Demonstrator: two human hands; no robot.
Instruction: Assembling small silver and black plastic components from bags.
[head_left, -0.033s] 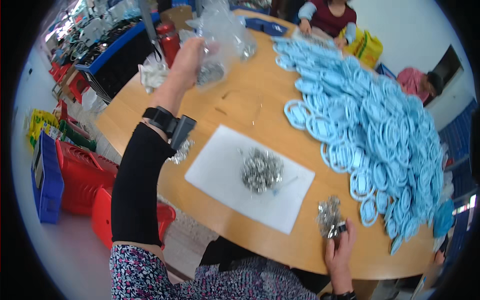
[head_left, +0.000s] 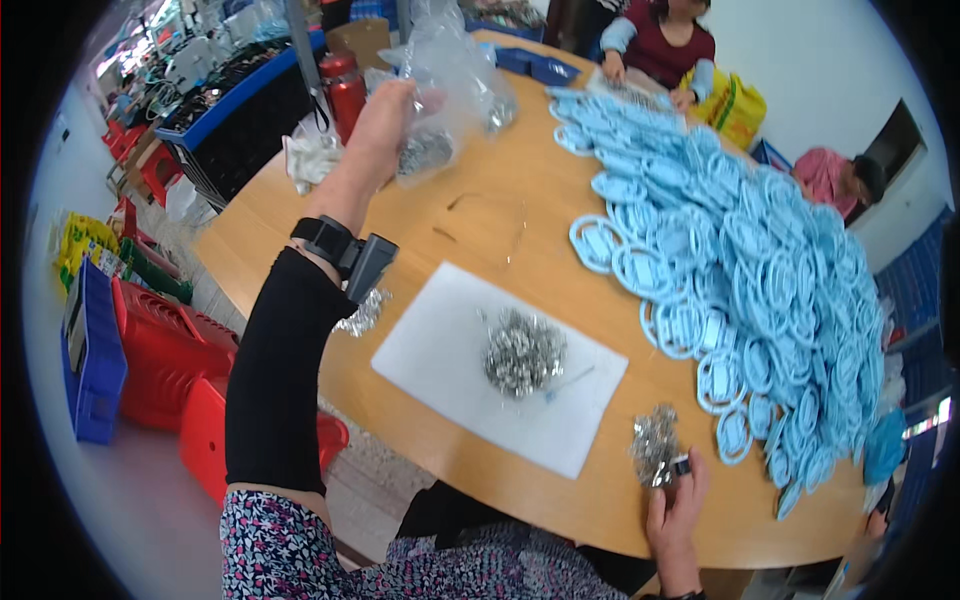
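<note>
Out at the far left of the table, my left hand [head_left: 384, 122] is closed on the clear plastic bag [head_left: 436, 105], which has small grey metal parts inside. Beside a small heap of shiny silver metal pieces [head_left: 655, 440] at the near right, my right hand [head_left: 680, 505] rests with thumb and fingers apart; a small black-and-white band shows at its fingers. Between the hands lies a white mat [head_left: 430, 345] bearing a larger heap of silver pieces [head_left: 523, 352]. More silver pieces [head_left: 366, 312] lie partly behind my left forearm.
A big pile of light blue oval plastic parts [head_left: 740, 250] covers the table's right side. Eyeglasses [head_left: 522, 235] lie beyond the mat. Near the bag stand a red flask [head_left: 343, 95], white gloves [head_left: 312, 160] and a blue tray [head_left: 540, 66]. A co-worker [head_left: 665, 45] sits across the table.
The whole view has shifted down slightly. My left hand still grips the bag, and my right hand stays beside the small heap.
</note>
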